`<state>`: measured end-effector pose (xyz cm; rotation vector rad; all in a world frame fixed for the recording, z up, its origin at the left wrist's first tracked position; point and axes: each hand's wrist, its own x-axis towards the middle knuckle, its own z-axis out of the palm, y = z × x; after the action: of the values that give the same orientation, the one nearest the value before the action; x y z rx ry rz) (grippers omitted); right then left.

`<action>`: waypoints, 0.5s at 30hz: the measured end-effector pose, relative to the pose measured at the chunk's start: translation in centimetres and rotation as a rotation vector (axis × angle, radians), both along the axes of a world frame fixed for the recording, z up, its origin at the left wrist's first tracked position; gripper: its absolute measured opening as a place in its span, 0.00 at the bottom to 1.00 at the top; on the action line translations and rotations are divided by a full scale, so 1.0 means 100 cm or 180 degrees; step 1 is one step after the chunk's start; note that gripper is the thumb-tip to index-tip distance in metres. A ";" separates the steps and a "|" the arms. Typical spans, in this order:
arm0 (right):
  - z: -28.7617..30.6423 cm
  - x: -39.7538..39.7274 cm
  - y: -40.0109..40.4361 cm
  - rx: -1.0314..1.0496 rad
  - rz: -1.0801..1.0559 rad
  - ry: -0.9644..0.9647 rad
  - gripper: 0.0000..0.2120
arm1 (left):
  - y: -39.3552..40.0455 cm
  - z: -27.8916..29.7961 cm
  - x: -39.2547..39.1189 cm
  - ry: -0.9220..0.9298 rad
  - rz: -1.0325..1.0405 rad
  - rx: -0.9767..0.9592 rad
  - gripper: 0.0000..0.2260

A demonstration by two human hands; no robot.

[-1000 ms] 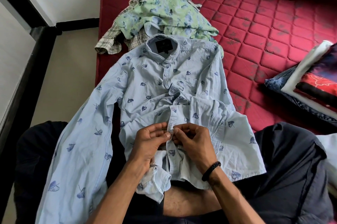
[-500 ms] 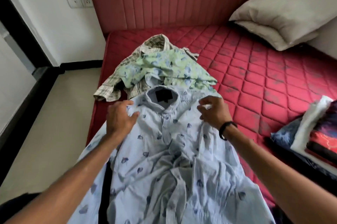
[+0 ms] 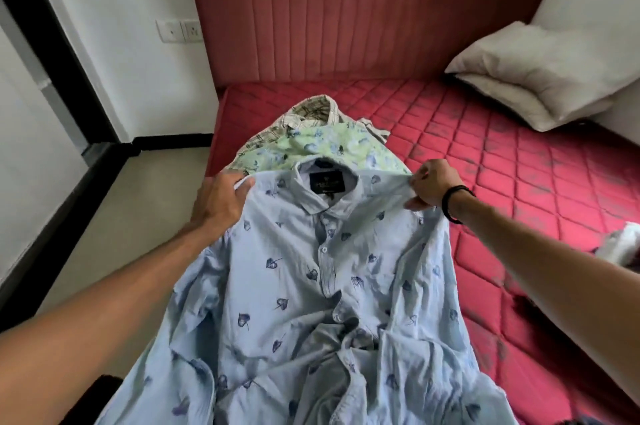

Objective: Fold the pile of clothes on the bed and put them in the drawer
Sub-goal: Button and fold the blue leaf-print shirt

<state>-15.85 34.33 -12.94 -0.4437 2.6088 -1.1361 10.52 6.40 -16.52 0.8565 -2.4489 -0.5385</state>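
While you hold the light blue shirt (image 3: 311,286) by its two shoulders, it lies front up on the red mattress (image 3: 502,182), collar toward the headboard (image 3: 346,19), with its lower part bunched and creased toward you; your left hand (image 3: 220,201) grips the cloth at the shirt's left-hand shoulder seam, fingers curled over the edge; your right hand (image 3: 429,187), with a dark band at the wrist, pinches the other shoulder between thumb and curled fingers. Just beyond the collar lie a green floral shirt (image 3: 332,147) and, under it, a checked shirt (image 3: 304,113), both unfolded, so most of the pile looks undone and no drawer is in view.

Expect this shirt to handle as thin woven cloth: light, limp, with no stiffness of its own except at the collar and the buttoned placket; it will sag and wrinkle wherever you leave it unsupported, and it should slide easily over the quilted surface. The shoulders are the right place to take it; from there you can likely lift, shake the creases out of the hem, and lay it flat; mind that the sleeves, which trail off both sides, may drag or twist under the body. Two pillows (image 3: 540,78) rest well apart in the far corner.
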 end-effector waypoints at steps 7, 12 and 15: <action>0.186 0.025 0.054 -0.1056 -0.0233 0.1332 0.07 | 0.029 0.223 0.043 0.0037 -0.1234 -0.1641 0.30; 0.326 0.073 0.099 -0.1171 0.0267 0.3005 0.08 | 0.043 0.389 0.074 0.0644 -0.0443 -0.2356 0.20; 0.365 0.085 0.116 0.0269 0.0576 0.3027 0.14 | 0.073 0.427 0.096 -0.0300 -0.0136 -0.2664 0.10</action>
<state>-7.31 45.96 23.52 -1.4620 3.2388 -0.8632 20.16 13.66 26.22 0.4706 -2.4251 0.5126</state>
